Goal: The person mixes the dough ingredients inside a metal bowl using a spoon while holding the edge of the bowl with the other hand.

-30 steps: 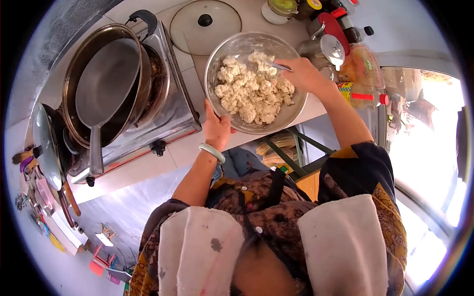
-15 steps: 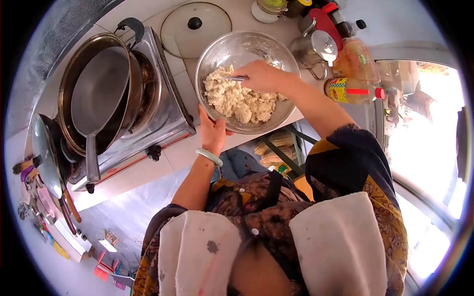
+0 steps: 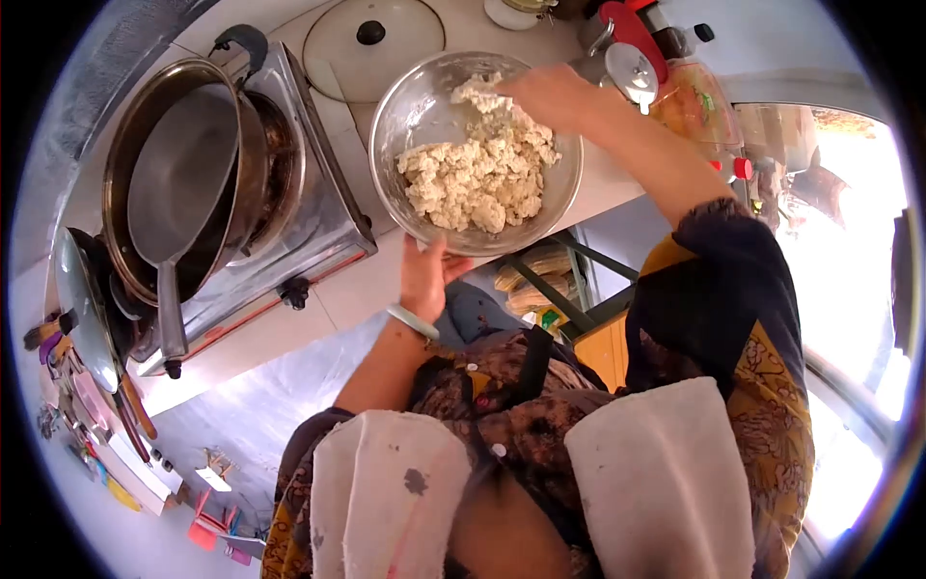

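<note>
A metal bowl (image 3: 394, 125) sits on the counter near its front edge, with pale, lumpy dough (image 3: 473, 183) inside. My left hand (image 3: 424, 277) grips the bowl's near rim, thumb at the rim and fingers against the outside. Over the far right side of the bowl, my right hand (image 3: 552, 96) is closed round a utensil, whose handle is mostly hidden by the fingers. Some dough (image 3: 479, 94) clings at the utensil's end, by the bowl's far wall.
At the left, a large pot (image 3: 116, 183) holding a grey pan (image 3: 183, 174) stands on the stove (image 3: 328, 207). A glass lid (image 3: 405, 39) lies behind the bowl. A metal pitcher (image 3: 632, 72) and bottles (image 3: 690, 106) stand at the right.
My right hand swept left across the dough, then back toward the far right with dough on the utensil. The bowl shifted slightly left in view, my left hand still at its rim.
</note>
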A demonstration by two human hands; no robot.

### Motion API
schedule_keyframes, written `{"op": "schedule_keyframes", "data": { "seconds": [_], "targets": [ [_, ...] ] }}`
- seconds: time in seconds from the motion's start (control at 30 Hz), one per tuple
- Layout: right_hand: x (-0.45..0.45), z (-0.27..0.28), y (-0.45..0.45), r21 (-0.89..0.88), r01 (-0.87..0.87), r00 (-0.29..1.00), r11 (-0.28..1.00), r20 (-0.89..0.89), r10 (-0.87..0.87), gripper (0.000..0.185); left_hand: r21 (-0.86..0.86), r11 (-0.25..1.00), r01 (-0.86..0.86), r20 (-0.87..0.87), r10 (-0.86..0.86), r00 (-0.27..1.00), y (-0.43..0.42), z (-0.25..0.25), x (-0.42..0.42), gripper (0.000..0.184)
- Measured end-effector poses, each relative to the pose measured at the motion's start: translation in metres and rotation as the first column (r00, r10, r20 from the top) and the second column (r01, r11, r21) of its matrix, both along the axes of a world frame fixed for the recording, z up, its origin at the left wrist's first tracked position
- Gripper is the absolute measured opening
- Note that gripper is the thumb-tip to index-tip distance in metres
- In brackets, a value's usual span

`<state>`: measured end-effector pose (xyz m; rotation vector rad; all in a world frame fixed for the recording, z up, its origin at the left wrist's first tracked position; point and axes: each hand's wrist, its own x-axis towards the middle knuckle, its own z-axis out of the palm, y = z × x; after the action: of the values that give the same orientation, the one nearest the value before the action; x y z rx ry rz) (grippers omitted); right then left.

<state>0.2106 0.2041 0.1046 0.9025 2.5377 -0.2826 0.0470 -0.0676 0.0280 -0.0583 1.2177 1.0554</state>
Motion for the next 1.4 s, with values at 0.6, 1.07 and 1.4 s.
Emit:
{"op": "schedule_keyframes", "data": {
  "seconds": [0.6,1.07,1.4],
  "targets": [
    [0.037,-0.018,-0.091,-0.198,0.442,0.853,0.875,-0.209,-0.478,0.036,-0.087,0.996,0.022,0.092,-0.014,0.996,0.001,0.006,0.022,0.03],
    [-0.054,-0.009,-0.083,-0.186,-0.08,0.975,0.979,-0.221,0.038,0.032,-0.123,0.992,0.035,0.099,-0.023,0.995,-0.001,-0.007,0.024,0.026],
    [0.001,-0.002,-0.019,0.083,-0.104,0.991,0.991,0.093,0.096,0.048,-0.068,0.997,-0.042,0.112,0.049,0.993,-0.005,-0.003,0.03,0.023]
  ]
}}
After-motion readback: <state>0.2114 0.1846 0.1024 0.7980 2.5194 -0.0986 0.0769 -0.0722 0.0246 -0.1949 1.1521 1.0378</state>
